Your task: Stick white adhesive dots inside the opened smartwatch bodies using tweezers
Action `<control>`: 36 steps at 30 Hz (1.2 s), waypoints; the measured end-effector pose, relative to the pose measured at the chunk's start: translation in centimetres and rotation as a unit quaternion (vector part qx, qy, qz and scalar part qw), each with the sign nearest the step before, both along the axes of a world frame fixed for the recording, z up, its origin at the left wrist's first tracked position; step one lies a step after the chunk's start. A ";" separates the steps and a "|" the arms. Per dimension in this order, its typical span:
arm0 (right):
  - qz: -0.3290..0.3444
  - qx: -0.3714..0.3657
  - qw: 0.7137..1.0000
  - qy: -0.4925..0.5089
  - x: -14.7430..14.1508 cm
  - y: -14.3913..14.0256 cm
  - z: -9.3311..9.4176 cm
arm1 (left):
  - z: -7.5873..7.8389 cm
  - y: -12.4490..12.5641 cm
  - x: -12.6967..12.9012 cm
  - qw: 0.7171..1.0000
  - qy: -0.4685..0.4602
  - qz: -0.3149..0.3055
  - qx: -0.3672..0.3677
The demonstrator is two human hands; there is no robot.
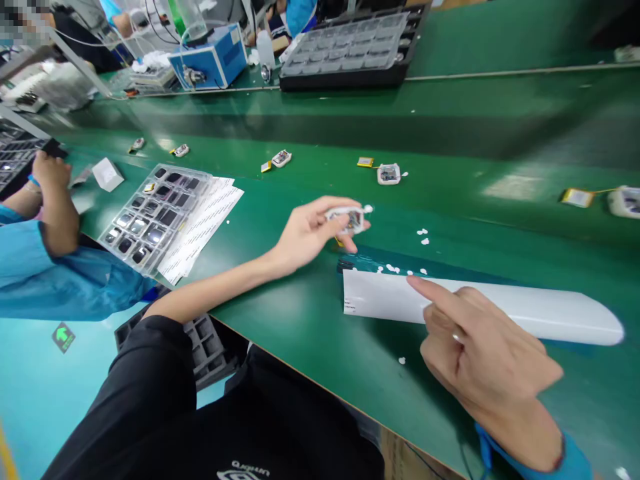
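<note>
My left hand [311, 231] holds a small white device housing [347, 218] just above the green table, fingers and thumb pinched on it. My right hand [480, 350] rests on the table with the index finger stretched out, its tip touching the long white sheet [525, 310] that lies in front of me. The other fingers of that hand are curled and hold nothing. Several tiny white round pieces [423, 235] lie scattered between the housing and the sheet.
A clear tray of small parts [150, 217] sits on white paper sheets at the left. More white housings [389, 174] and yellow batteries [577, 197] lie on the green conveyor. A co-worker's arm in a blue sleeve [55, 267] is at the far left. A blue machine [215, 60] and a black tray [350, 50] stand at the back.
</note>
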State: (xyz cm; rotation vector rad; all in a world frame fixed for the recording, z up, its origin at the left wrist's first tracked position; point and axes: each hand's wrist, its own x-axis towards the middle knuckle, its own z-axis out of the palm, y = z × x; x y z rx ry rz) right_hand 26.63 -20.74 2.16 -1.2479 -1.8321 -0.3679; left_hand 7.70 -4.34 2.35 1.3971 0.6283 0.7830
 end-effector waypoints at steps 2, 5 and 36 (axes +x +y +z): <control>-0.032 0.003 0.999 0.001 -0.1 -0.1 0.3 | 1.0 -3.3 0.2 0.996 0.002 -0.062 -0.064; -0.042 -0.017 0.999 0.006 -0.5 -0.1 0.7 | 2.2 -5.9 -0.2 0.985 0.014 -0.128 -0.117; -0.040 -0.093 0.990 -0.098 -1.1 -0.9 -0.1 | 1.7 -8.0 -1.2 0.978 0.139 -0.072 0.137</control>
